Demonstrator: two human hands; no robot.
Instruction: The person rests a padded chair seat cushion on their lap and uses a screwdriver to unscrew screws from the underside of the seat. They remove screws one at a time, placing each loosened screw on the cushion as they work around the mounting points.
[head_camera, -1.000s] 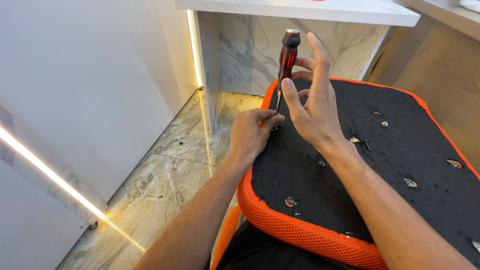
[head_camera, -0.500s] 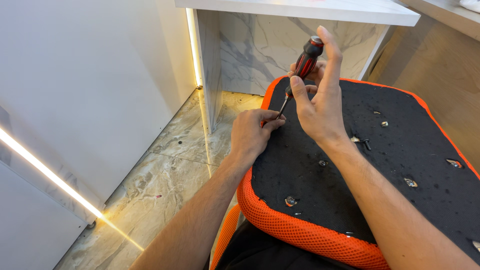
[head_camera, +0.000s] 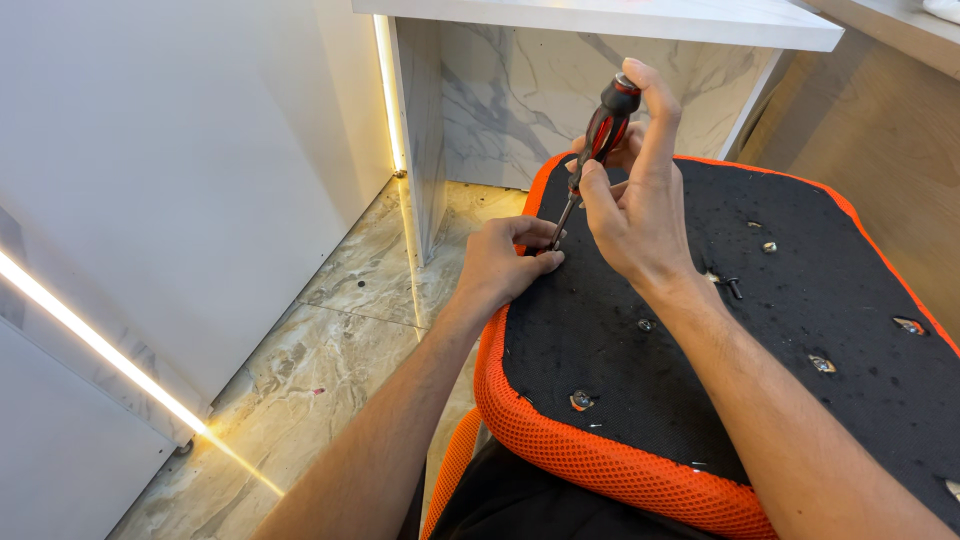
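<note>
Change since earlier frames: the screwdriver stood nearly upright a second ago with the right palm open beside it; it now leans top-right, and the right fingers have closed on the handle. The left hand has shifted slightly left along the seat edge.
Right hand: fingers wrapped round the black-and-red handle, thumb pressed on its near side, index finger extended upward with its tip over the handle cap.
Left hand: fingers curled and pressed together, fingertips pinching at the lower end of the metal shaft. Whether they grip the shaft or a fastener below it cannot be told; the tip is hidden behind them.
Screwdriver position: handle between the right thumb and fingers, shaft running down-left into the left fingertips, tip at the seat's left edge.
Seat underside: black fabric panel with orange mesh border, lying beneath both hands.
Metal fittings: several small ones set in the panel, all to the right of and below the fingers, well apart from them.
Surroundings: marble-pattern floor left of the left hand; white desk beyond the right fingertips.
</note>
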